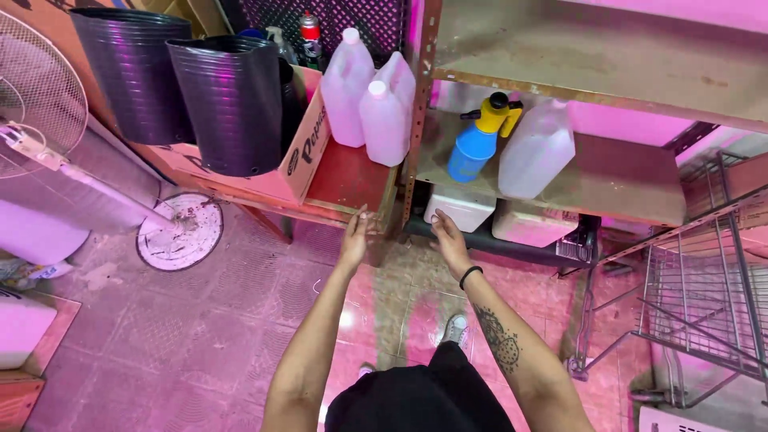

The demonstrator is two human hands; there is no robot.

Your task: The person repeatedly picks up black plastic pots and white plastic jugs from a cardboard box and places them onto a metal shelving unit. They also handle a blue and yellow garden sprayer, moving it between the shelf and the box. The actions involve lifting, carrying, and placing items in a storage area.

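Note:
My left hand [354, 238] reaches forward with fingers apart and holds nothing; it hovers just below the front edge of a low red shelf [346, 178]. My right hand [449, 240], a black band on its wrist, is also spread and holds nothing, in front of a rusty shelf upright [414, 120]. It is close to a white tub [459, 207] on the floor under the right shelf. Three translucent jugs [370, 100] stand on the red shelf above my left hand.
Two stacks of black pots [232, 100] sit in a cardboard box at left. A blue and yellow spray bottle [478, 138] and a white jug [536, 150] stand on the right shelf. A fan base [179, 230] is left, a wire cart [704, 296] right.

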